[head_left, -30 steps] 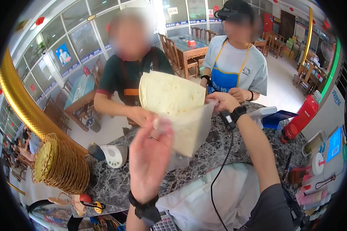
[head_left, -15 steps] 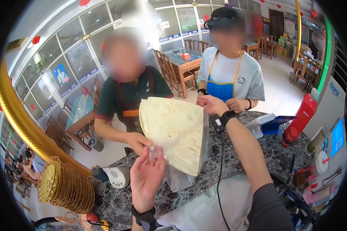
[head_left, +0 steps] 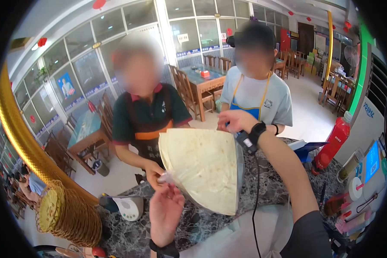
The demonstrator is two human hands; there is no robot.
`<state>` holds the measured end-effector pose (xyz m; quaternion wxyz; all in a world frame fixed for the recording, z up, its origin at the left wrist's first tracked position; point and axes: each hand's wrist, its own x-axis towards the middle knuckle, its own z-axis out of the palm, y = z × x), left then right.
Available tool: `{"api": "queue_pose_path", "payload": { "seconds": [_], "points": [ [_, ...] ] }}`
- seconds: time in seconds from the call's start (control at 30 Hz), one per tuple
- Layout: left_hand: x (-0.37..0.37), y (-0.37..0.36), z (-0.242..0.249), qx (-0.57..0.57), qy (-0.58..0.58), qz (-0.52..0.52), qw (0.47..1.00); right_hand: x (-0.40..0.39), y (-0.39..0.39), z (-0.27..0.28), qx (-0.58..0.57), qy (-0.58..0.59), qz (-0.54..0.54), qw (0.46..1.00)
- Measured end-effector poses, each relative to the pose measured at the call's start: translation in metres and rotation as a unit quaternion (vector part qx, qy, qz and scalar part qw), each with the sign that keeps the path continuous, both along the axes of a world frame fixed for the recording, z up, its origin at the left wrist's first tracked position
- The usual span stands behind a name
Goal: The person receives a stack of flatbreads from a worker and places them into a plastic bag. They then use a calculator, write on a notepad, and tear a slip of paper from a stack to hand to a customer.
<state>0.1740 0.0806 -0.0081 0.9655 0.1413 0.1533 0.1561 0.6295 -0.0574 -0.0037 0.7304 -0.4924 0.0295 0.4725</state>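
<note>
Folded flatbreads (head_left: 202, 167) in a clear plastic bag hang tilted above the counter. A co-worker's hand (head_left: 154, 173) grips the bag's gathered lower left end. My left hand (head_left: 167, 215) is palm up just below that end, fingers loosely curled and apart; whether the fingertips touch the plastic is unclear. Past the upper right edge of the bread is my right hand (head_left: 238, 121), empty, with loosely bent fingers. It hangs in front of a second person in a blue apron (head_left: 246, 111), whose own hands are mostly hidden.
The dark marbled counter (head_left: 131, 230) bears a wicker basket stack (head_left: 71, 215) and a white device (head_left: 129, 208) at left. On the right are a red bottle (head_left: 332, 144), a lit screen (head_left: 372, 161) and jars. A black cable (head_left: 256, 206) hangs from my right wrist. Pale cloth (head_left: 241, 236) lies in front.
The bagged flatbreads have moved lower and slightly right in view, and turned flatter. My left hand sits lower, its fingertips less closed around the bag's end. The co-worker in green now stands more upright.
</note>
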Motion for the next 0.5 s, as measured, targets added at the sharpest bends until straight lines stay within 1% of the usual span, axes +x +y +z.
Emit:
{"api": "queue_pose_path", "payload": {
  "seconds": [0.03,0.07,0.1,0.13,0.17,0.2,0.27,0.3,0.33,0.37,0.4,0.43,0.47,0.5],
  "points": [
    [-0.002,0.0,-0.009,-0.01,0.026,0.001,1.0,-0.009,0.01,-0.006,-0.074,-0.103,0.02,0.992],
    [-0.004,0.0,-0.021,-0.022,0.052,0.004,0.998,-0.013,0.021,-0.012,-0.148,-0.203,0.041,0.967],
    [-0.007,-0.001,-0.032,-0.008,0.08,-0.002,0.997,-0.006,0.032,-0.012,-0.144,-0.206,0.044,0.967],
    [-0.01,-0.003,-0.042,0.005,0.108,-0.009,0.994,0.001,0.045,-0.012,-0.181,-0.211,0.077,0.957],
    [-0.009,-0.009,-0.047,0.043,0.154,0.003,0.987,0.012,0.057,-0.012,-0.22,-0.215,0.112,0.945],
    [-0.009,-0.013,-0.048,0.04,0.158,0.007,0.987,0.02,0.067,-0.017,-0.261,-0.216,0.148,0.929],
    [-0.007,-0.021,-0.046,0.101,0.145,-0.029,0.984,0.024,0.074,-0.039,-0.344,-0.207,0.216,0.89],
    [-0.004,-0.022,-0.046,0.133,0.145,-0.033,0.98,-0.033,0.065,0.006,-0.348,-0.282,0.16,0.88],
    [-0.001,-0.022,-0.048,0.127,0.145,-0.034,0.981,-0.016,0.061,-0.011,-0.353,-0.281,0.162,0.878],
    [0.003,-0.02,-0.051,0.146,0.14,-0.026,0.979,0.02,0.054,-0.04,-0.19,-0.435,0.197,0.858],
    [0.006,-0.02,-0.052,0.165,0.135,-0.017,0.977,-0.004,0.049,-0.017,-0.017,-0.567,0.225,0.793],
    [0.008,-0.02,-0.049,0.16,0.135,-0.016,0.978,-0.024,0.044,0.015,-0.131,-0.262,0.125,0.948],
    [0.009,-0.021,-0.045,0.178,0.124,-0.009,0.976,-0.019,0.039,0.022,-0.137,-0.26,0.129,0.947],
    [0.009,-0.025,-0.043,0.193,0.114,-0.001,0.975,-0.009,0.027,0.029,-0.128,-0.177,0.148,0.965]
  ]
}}
